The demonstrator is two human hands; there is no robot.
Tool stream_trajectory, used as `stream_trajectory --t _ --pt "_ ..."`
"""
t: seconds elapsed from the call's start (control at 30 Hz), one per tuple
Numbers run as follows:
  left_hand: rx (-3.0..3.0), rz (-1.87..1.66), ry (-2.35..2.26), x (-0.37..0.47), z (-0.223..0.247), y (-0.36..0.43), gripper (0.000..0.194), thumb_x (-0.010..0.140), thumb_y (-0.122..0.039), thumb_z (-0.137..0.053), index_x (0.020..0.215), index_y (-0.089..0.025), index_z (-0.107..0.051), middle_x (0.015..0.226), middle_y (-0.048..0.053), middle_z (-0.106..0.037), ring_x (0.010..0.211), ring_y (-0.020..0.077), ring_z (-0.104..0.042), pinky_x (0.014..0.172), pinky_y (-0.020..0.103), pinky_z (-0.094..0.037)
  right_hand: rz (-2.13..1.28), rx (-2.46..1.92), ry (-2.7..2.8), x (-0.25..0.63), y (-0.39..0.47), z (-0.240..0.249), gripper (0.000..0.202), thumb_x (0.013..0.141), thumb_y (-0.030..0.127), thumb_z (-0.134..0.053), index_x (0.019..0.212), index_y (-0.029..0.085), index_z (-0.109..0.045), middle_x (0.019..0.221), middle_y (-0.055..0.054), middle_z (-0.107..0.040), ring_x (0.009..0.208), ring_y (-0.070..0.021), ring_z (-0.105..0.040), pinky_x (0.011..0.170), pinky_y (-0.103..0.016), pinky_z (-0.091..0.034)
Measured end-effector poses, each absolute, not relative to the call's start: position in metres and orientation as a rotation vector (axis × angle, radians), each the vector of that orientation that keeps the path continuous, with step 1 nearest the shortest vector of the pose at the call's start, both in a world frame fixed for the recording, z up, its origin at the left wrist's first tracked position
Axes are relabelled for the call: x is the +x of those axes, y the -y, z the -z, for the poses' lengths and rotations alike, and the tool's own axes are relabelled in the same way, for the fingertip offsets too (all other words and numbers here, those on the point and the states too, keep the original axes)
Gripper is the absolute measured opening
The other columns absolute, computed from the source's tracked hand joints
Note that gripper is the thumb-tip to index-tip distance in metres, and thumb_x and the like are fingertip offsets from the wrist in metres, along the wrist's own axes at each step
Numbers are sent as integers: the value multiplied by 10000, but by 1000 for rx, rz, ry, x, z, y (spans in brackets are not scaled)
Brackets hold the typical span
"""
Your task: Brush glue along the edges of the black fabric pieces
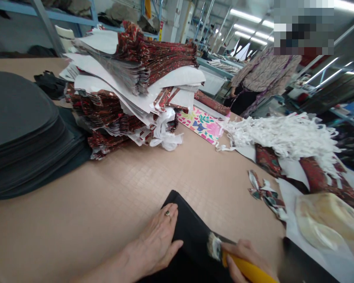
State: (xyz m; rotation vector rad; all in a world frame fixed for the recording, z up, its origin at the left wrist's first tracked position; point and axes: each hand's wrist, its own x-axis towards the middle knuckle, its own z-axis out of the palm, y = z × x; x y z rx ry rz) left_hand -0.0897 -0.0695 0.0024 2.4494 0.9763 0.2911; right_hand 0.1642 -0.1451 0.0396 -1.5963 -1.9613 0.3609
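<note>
My left hand [159,239] lies flat on a piece of black fabric [194,239] on the tan tabletop, fingers stretched out towards its pointed far corner. A ring sits on one finger. My right hand [244,255] is wrapped round the yellow handle of a brush [215,247]. The brush's pale bristles are at the fabric's right edge, and I cannot tell how firmly they press. Towards the bottom of the view the near part of the fabric runs out of sight.
Stacked dark oval pieces [20,114] stand at left. Patterned red fabric bundles [165,59] with white sheets pile at the back. White strips [283,131], a plastic container [324,224] and fabric scraps [267,194] lie at right. Another person [259,76] stands beyond the table [120,188].
</note>
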Motion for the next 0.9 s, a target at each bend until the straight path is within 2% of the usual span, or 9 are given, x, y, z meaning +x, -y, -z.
stream_trajectory --t 0.13,0.2,0.3,0.4,0.5,0.6,0.73,0.9 --pt "2521 -310 -995 -86 0 67 564 835 -302 -576 1327 -106 -381 1386 191 -392 1271 330 -385 1021 480 -412 -401 -1630 1875 147 140 -37 200 845 255 -551 998 247 -681 720 -23 -672 653 -160 -649 605 -253 -562" --pt "2562 -311 -991 -84 1 64 534 834 -290 -573 1306 -104 -406 1368 189 -414 1245 327 -412 997 477 -428 -406 -1632 1842 148 145 -37 205 856 273 -529 985 248 -687 725 -24 -677 656 -159 -645 608 -255 -563" --pt "2616 -390 -971 -79 3 56 406 850 -261 -542 1221 -108 -485 1281 170 -496 1162 314 -480 956 482 -444 -388 -1734 1744 176 173 -44 181 824 313 -557 903 250 -707 703 -20 -677 604 -151 -652 526 -212 -551" --pt "2656 -508 -935 -70 8 45 268 861 -176 -479 1119 -144 -544 1193 137 -545 1102 293 -502 926 481 -443 -307 -1910 1582 208 198 -56 188 799 350 -588 906 249 -705 793 -25 -717 685 -172 -689 604 -223 -573" --pt "2689 -509 -876 -62 16 36 298 827 -123 -503 1115 -186 -544 1194 111 -536 1112 279 -479 912 452 -448 -372 -1913 1554 208 193 -60 209 812 344 -573 927 234 -708 884 -42 -738 826 -210 -699 743 -296 -578" --pt "2712 -437 -860 -58 18 31 388 781 -112 -559 1158 -194 -524 1203 106 -517 1115 276 -461 912 428 -451 -484 -1789 1613 188 173 -50 199 811 305 -553 907 246 -717 893 -36 -743 863 -221 -693 842 -389 -549" --pt "2731 -361 -840 -57 10 27 433 774 -109 -562 1192 -217 -522 1185 102 -506 1087 273 -466 875 404 -453 -557 -1744 1480 207 177 -30 175 774 312 -587 850 223 -717 838 -45 -743 799 -213 -702 783 -372 -571" --pt "2706 -361 -801 -49 3 15 365 780 -144 -584 1133 -236 -563 1138 87 -509 1067 276 -458 866 407 -408 -457 -1935 1161 297 241 -25 290 745 469 -629 814 204 -726 826 -63 -750 775 -236 -714 701 -317 -592"
